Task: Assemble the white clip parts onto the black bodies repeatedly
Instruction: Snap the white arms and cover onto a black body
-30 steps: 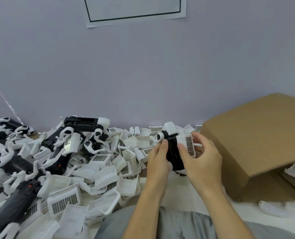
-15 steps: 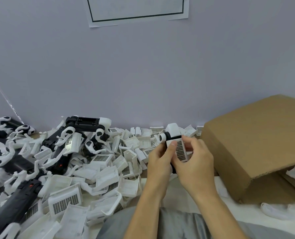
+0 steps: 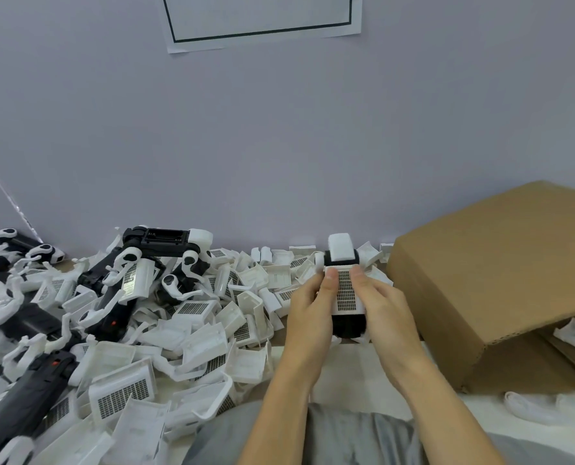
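Between both hands I hold one black body (image 3: 348,325) upright in front of me, its white end cap pointing away. A white clip part (image 3: 346,292) with a grid label lies flat on the body's near face. My left hand (image 3: 311,313) grips the body's left side, thumb pressed on the clip's upper left edge. On the other side, my right hand (image 3: 385,313) wraps the body, its thumb on the clip's upper right edge. The body's lower part is hidden by my palms.
A heap of loose white clip parts (image 3: 192,333) covers the table to the left, with several black bodies (image 3: 27,394) among them, some fitted with white pieces (image 3: 162,241). A brown cardboard box (image 3: 501,280) stands at the right, open toward me. The wall rises close behind.
The white clip part has swung from the body's right side onto its front face. Both thumbs now press it, and the body stands more upright.
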